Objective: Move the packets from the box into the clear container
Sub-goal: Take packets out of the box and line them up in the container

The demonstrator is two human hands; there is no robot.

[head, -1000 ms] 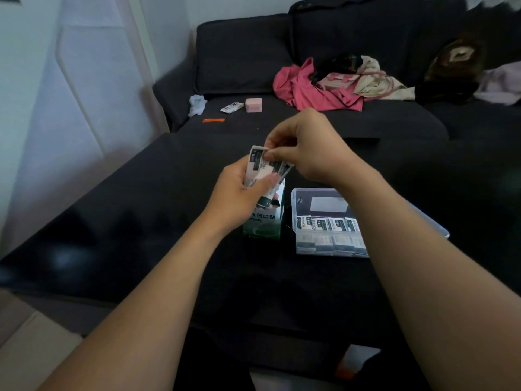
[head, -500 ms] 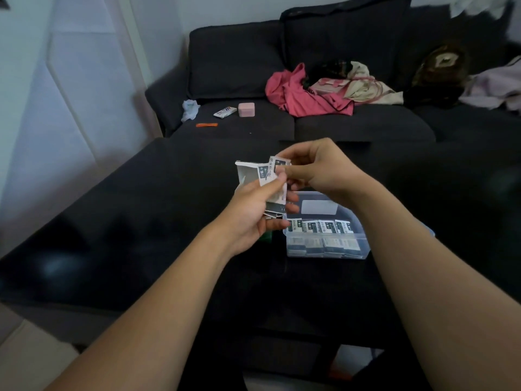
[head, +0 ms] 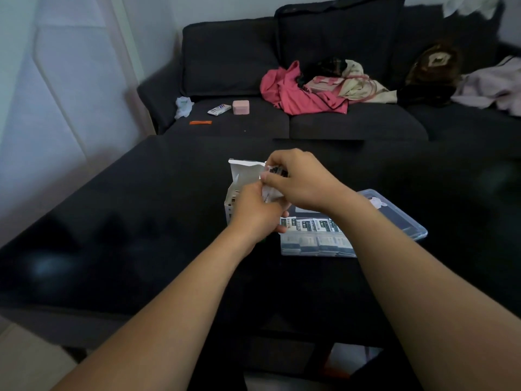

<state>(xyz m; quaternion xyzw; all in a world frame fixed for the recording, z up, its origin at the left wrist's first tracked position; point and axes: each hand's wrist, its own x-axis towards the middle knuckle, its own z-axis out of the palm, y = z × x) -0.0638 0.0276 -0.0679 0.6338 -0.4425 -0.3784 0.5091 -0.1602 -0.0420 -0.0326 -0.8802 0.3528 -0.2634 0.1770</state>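
Hands meet above box (head: 235,179) on table (head: 112,221): left hand (head: 255,213) and right hand (head: 298,179) both pinch packets (head: 269,190). More packets line container (head: 315,241) beside box.

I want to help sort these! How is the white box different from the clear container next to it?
The box stands upright and tall; the clear container lies low and flat. The box is white card that hides its insides; the container is see-through, showing a row of packets. The left hand and right hand work at the box's open top; neither grips the container. Both sit on the dark table.
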